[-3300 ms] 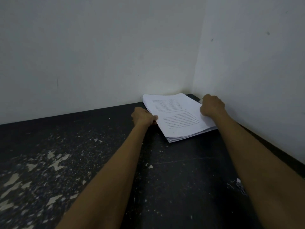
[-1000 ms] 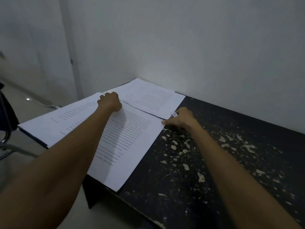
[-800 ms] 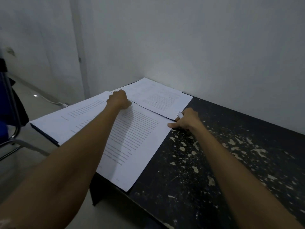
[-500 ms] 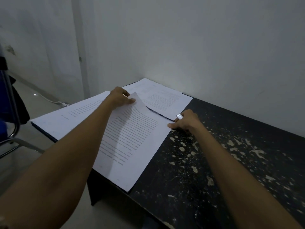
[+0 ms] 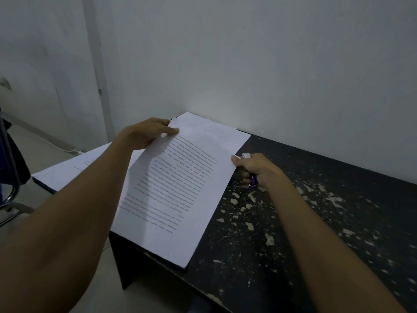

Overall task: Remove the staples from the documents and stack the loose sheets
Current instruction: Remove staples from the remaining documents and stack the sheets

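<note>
A printed white document (image 5: 176,190) is lifted off the black table (image 5: 304,233) at its far end and overhangs the table's near-left edge. My left hand (image 5: 146,134) pinches its top-left corner. My right hand (image 5: 255,169) grips the top-right corner with the thumb and also holds a small staple remover (image 5: 252,182) with a purple handle and metal jaws. Another printed sheet (image 5: 225,136) lies flat behind, against the wall. A further document (image 5: 74,168) lies to the left, partly hidden by my left forearm.
White walls close in behind the table. The black tabletop is worn with pale chipped patches (image 5: 250,224). A chair frame (image 5: 11,186) stands at the far left on the light floor, beyond the table's left edge.
I turned from the right corner stack to the left end of the table. My left hand lifted the document's top-left corner; now both hands hold it raised and the staple remover shows.
</note>
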